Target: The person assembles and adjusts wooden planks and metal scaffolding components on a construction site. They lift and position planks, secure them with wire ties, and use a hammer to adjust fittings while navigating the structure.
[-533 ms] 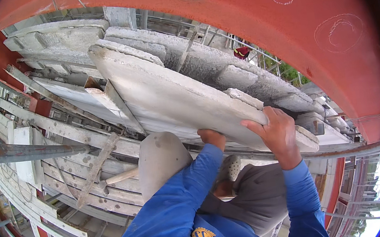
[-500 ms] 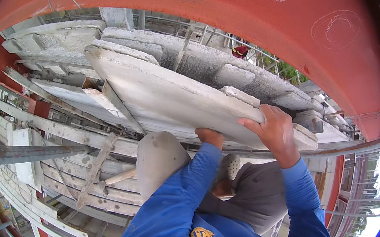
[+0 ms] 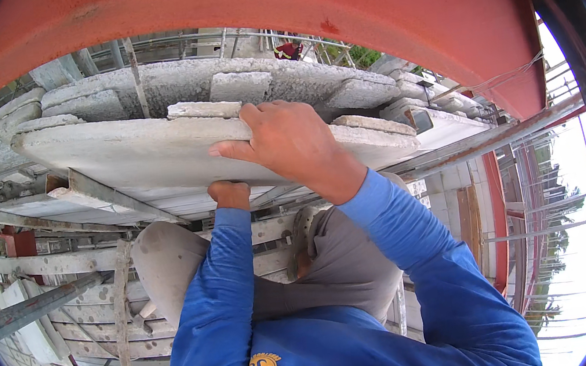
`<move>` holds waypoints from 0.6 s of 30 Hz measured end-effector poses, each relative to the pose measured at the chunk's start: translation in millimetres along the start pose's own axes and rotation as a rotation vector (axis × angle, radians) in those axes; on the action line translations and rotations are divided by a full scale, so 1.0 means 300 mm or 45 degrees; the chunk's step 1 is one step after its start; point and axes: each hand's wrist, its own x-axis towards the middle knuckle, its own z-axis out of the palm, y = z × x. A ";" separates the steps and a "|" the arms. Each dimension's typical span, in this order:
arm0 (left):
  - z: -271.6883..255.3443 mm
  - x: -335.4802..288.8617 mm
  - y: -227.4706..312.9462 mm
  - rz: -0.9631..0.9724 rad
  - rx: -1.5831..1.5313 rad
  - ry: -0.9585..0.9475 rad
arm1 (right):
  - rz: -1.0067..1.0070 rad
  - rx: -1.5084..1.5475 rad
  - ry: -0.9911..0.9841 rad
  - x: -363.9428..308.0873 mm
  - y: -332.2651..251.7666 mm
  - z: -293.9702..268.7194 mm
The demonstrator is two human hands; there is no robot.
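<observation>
A long pale grey concrete panel (image 3: 122, 152) with rough edges stands tilted across the space in front of me. My right hand (image 3: 291, 139) grips its upper edge, thumb laid on the smooth near face and fingers over the top. Lower down, my left hand (image 3: 230, 194) is closed at the panel's bottom edge, its fingers mostly hidden behind it. Small rough ledges of concrete (image 3: 206, 110) show along the panel's upper edge, beside my right hand. My bent knees in grey trousers (image 3: 170, 262) are just below the panel.
A red steel beam (image 3: 234, 13) arches overhead. Behind the panel lie more rough concrete slabs (image 3: 168, 81). Metal pipes (image 3: 42, 305) and perforated planks (image 3: 97, 323) surround my legs; a hammer (image 3: 144, 314) lies by my left knee. A person in red (image 3: 288, 50) is far off.
My view has turned, so the panel now lies nearly level across it. My right hand now sits nearer the panel's middle along the upper edge; the left stays at the lower edge.
</observation>
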 end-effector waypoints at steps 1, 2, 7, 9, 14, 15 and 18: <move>0.005 0.001 0.020 -0.002 0.005 0.002 | -0.003 0.003 -0.017 0.011 -0.006 0.001; 0.011 0.003 0.030 -0.007 0.018 -0.002 | -0.007 0.016 -0.030 0.023 -0.015 0.008; 0.027 0.011 0.062 -0.009 0.046 0.014 | -0.031 0.055 -0.075 0.054 -0.017 0.037; 0.027 0.014 0.066 -0.010 0.047 0.023 | -0.031 0.086 -0.109 0.063 -0.012 0.040; 0.030 0.021 0.085 -0.009 0.046 0.053 | -0.050 0.120 -0.087 0.090 0.007 0.050; 0.029 0.021 0.081 -0.013 0.041 0.060 | -0.052 0.108 -0.105 0.095 0.011 0.049; 0.009 0.011 0.063 -0.022 0.039 0.097 | -0.067 0.112 -0.068 0.093 0.051 0.074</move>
